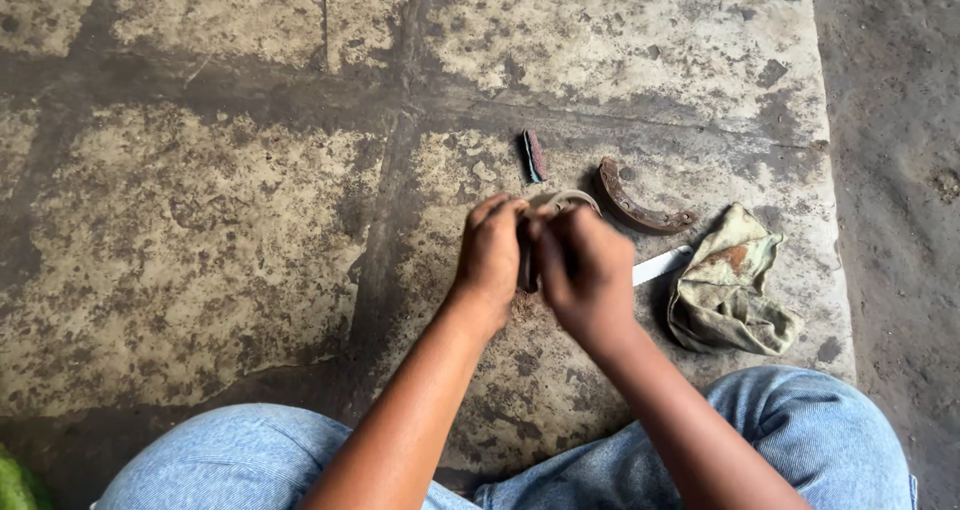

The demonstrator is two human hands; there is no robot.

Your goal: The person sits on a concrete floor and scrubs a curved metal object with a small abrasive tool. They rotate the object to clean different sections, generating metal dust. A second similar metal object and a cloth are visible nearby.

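Both hands are clenching one curved, rusty metal brake shoe (560, 202) above the stained concrete floor (200, 220): left hand (490, 255) gripping, right hand (580, 265) pressing a pale flat blade (660, 265). That blade is risking a slip toward the fingers.

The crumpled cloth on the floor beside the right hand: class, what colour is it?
The cloth is dull olive-green with a rusty-orange stain, clearest in the head view.

Rusty curved shoe (640, 206), crumpled stained rag (728, 285), small dark strip (535, 156), concrete floor (200, 220)
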